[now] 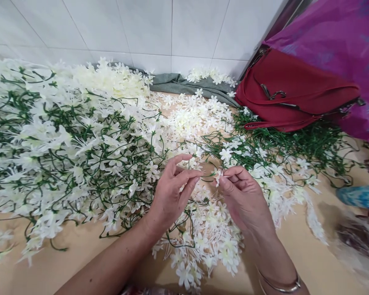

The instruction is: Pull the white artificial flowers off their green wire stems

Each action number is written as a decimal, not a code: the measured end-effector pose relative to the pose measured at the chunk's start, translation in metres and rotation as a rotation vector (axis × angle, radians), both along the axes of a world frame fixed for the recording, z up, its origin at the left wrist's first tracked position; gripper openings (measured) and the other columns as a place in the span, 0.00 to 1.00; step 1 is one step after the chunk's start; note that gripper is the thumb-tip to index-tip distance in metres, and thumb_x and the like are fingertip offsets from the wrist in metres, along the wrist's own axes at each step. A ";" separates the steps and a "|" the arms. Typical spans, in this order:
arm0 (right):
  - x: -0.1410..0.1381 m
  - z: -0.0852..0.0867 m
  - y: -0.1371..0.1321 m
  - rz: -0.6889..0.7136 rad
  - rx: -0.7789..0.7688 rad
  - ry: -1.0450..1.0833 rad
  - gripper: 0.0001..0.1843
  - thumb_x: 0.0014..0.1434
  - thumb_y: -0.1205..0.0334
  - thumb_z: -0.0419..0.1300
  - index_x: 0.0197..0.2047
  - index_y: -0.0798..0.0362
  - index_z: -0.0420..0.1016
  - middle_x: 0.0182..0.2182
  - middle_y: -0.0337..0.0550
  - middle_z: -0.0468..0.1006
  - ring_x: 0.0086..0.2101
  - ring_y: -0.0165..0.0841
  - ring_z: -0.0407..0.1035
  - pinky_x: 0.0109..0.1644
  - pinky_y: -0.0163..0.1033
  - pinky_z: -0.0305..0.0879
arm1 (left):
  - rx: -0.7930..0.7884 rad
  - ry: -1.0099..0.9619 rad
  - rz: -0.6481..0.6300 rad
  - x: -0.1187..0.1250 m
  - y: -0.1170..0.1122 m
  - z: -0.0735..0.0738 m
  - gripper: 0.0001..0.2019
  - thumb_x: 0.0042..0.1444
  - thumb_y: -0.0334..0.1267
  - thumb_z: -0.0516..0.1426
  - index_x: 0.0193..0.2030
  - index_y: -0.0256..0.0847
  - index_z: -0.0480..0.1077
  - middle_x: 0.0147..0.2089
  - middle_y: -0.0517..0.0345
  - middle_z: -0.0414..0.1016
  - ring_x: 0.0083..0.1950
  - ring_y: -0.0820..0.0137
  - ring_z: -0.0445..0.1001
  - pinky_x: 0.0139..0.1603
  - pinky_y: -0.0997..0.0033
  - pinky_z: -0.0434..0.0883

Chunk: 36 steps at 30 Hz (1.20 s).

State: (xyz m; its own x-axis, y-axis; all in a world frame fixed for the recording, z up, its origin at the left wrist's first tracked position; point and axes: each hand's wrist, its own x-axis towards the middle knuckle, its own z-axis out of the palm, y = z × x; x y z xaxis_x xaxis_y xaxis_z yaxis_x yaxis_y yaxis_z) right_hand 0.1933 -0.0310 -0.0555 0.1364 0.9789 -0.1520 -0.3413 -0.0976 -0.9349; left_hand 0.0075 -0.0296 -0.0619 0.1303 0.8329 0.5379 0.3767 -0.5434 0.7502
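My left hand is closed in a pinch, its fingertips at the end of a thin green plastic stem. My right hand pinches a small white artificial flower between thumb and fingers, right beside the stem. Whether flower and stem are joined is hard to make out. Below and between the hands lies a pile of loose white petals. To the left is a large heap of white artificial flowers on green stems. Bare green stems are bunched at the right.
Loose white blossoms lie beyond my hands, before a grey-green cloth along the tiled wall. A red handbag and a purple plastic bag are at back right. A blue patterned item lies at the right edge.
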 end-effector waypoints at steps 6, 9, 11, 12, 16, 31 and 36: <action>-0.001 0.003 -0.001 0.047 -0.029 0.040 0.17 0.44 0.56 0.81 0.29 0.47 0.77 0.25 0.33 0.76 0.28 0.28 0.69 0.35 0.34 0.66 | 0.086 0.092 -0.012 0.000 -0.001 0.004 0.06 0.65 0.30 0.62 0.46 0.43 0.78 0.64 0.46 0.70 0.53 0.64 0.75 0.54 0.57 0.77; -0.002 0.005 -0.002 0.124 -0.023 0.044 0.15 0.47 0.55 0.80 0.30 0.46 0.78 0.26 0.33 0.77 0.27 0.29 0.70 0.35 0.36 0.68 | 0.188 0.158 -0.035 -0.001 0.000 0.006 0.07 0.64 0.30 0.63 0.47 0.44 0.77 0.57 0.50 0.79 0.59 0.59 0.75 0.60 0.52 0.73; -0.003 0.007 -0.002 0.151 -0.023 0.052 0.14 0.47 0.55 0.79 0.31 0.45 0.79 0.27 0.33 0.78 0.28 0.30 0.71 0.35 0.36 0.68 | 0.227 0.153 -0.057 -0.001 -0.001 0.005 0.11 0.65 0.28 0.61 0.52 0.44 0.75 0.51 0.52 0.83 0.55 0.62 0.78 0.59 0.56 0.73; -0.003 0.007 -0.002 0.151 -0.026 0.054 0.14 0.47 0.55 0.79 0.31 0.45 0.79 0.27 0.33 0.78 0.28 0.30 0.71 0.35 0.36 0.69 | 0.233 0.149 -0.064 -0.001 -0.001 0.005 0.13 0.66 0.27 0.60 0.54 0.43 0.74 0.48 0.53 0.84 0.52 0.65 0.79 0.57 0.58 0.74; -0.001 0.005 -0.001 0.088 -0.035 0.049 0.15 0.44 0.56 0.81 0.30 0.45 0.80 0.29 0.33 0.78 0.28 0.27 0.70 0.34 0.33 0.69 | 0.201 0.127 -0.048 -0.001 -0.004 0.006 0.16 0.66 0.23 0.57 0.57 0.40 0.72 0.46 0.53 0.84 0.45 0.68 0.79 0.51 0.63 0.73; -0.003 0.002 -0.002 0.075 -0.032 0.076 0.16 0.43 0.55 0.82 0.29 0.46 0.80 0.30 0.33 0.77 0.29 0.26 0.69 0.37 0.34 0.69 | -0.485 -0.367 -0.112 0.007 -0.008 0.007 0.07 0.65 0.39 0.61 0.43 0.41 0.82 0.38 0.53 0.83 0.41 0.65 0.79 0.36 0.69 0.72; -0.007 0.003 -0.003 0.058 -0.033 0.049 0.17 0.42 0.55 0.82 0.29 0.48 0.79 0.27 0.34 0.76 0.28 0.26 0.67 0.34 0.31 0.67 | -0.458 -0.335 -0.101 0.007 -0.009 0.005 0.06 0.65 0.38 0.63 0.42 0.41 0.81 0.39 0.53 0.84 0.42 0.66 0.79 0.39 0.69 0.72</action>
State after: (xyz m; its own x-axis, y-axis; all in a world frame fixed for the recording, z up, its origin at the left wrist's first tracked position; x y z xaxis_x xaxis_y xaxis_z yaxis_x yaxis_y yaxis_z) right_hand 0.1860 -0.0345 -0.0526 0.0714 0.9792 -0.1898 -0.3796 -0.1492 -0.9130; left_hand 0.0148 -0.0386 -0.0571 0.1062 0.9828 0.1510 0.0414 -0.1561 0.9869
